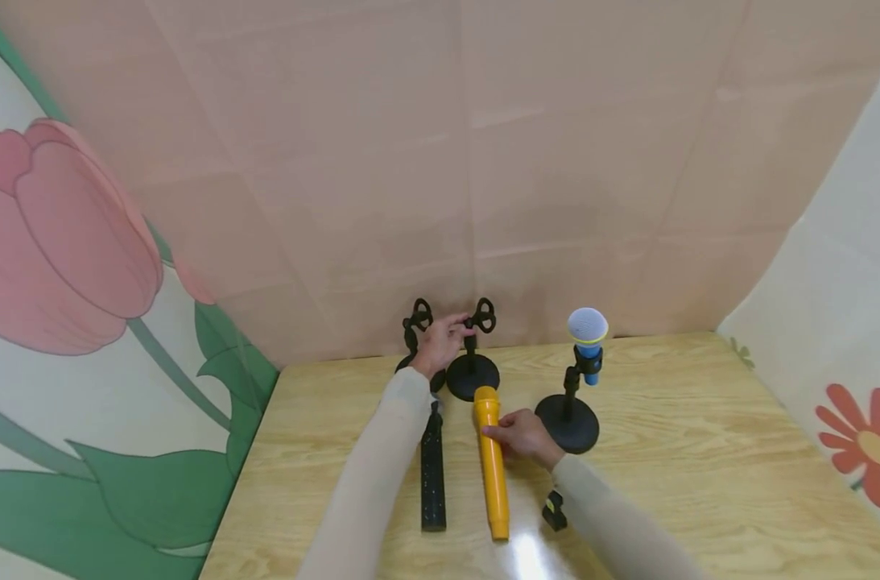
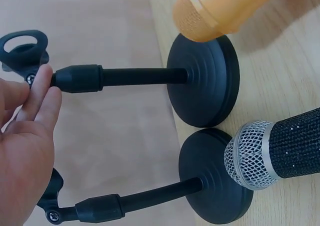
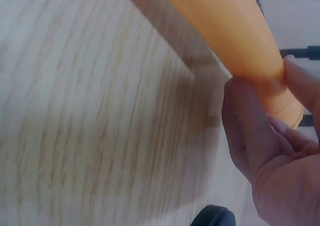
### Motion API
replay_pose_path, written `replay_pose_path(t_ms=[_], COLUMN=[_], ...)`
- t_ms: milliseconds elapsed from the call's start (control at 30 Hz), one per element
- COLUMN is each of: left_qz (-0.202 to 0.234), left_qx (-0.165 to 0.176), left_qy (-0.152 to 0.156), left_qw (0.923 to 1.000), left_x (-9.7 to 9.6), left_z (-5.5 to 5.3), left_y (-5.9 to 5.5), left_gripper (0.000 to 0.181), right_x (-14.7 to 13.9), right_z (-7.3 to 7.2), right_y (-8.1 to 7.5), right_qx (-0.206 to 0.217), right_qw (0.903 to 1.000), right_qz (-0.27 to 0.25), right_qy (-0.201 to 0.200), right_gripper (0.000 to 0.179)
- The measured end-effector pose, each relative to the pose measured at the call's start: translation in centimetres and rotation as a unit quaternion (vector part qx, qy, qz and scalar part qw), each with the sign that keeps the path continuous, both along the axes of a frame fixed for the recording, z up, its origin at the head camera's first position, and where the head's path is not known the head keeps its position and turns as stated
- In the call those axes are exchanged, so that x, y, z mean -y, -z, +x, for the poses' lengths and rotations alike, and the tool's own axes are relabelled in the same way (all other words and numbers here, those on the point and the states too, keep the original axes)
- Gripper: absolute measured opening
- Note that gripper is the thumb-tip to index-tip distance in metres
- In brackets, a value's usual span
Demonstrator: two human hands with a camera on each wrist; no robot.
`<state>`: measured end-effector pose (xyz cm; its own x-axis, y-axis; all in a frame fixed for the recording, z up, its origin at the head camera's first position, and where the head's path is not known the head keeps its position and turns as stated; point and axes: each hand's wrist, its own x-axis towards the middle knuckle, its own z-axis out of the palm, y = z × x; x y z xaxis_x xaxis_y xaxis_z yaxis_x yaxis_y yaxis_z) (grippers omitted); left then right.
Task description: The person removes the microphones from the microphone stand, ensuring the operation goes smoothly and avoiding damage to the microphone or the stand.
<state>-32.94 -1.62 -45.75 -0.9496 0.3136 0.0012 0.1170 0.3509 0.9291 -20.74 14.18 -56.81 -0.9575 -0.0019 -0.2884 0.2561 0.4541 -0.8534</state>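
My left hand [image 1: 440, 346] pinches a black microphone stand [image 2: 140, 77] at the joint just under its ring-shaped clip [image 2: 24, 48]. A second black stand [image 2: 165, 195] is beside it, partly behind that hand in the head view. My right hand [image 1: 528, 437] grips an orange microphone [image 1: 493, 475] near its head, thumb on one side and fingers on the other. The microphone's head end is close to the pinched stand's round base [image 2: 202, 81]. To the left lies a black glittery microphone [image 1: 433, 475] with a silver mesh head [image 2: 250, 153], below the second stand's base.
Right of my right hand, a blue microphone [image 1: 588, 330] with a whitish head sits in another black stand [image 1: 568, 423]. A small black and yellow object [image 1: 554, 511] lies near my right forearm. A pink-beige covered wall [image 1: 468, 177] rises behind the wooden table [image 1: 671, 451].
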Motion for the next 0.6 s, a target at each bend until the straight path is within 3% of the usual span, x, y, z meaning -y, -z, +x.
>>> replay_pose_path(t_ms=[367, 600], left_qz=[-0.040, -0.059], left_qx=[-0.024, -0.020], left_qy=[0.001, -0.003], left_qw=[0.9989, 0.9981], left_x=[-0.2, -0.3], left_z=[0.0, 0.2], left_y=[-0.2, -0.4], left_gripper=[0.040, 0.041], right_x=[1.2, 1.4], right_z=[-1.0, -1.2], right_y=[0.0, 0.2], right_qx=[0.020, 0.017], right_qw=[0.9990, 0.9983], right_qz=[0.041, 0.055], right_qy=[0.003, 0.012], right_gripper=[0.034, 0.038])
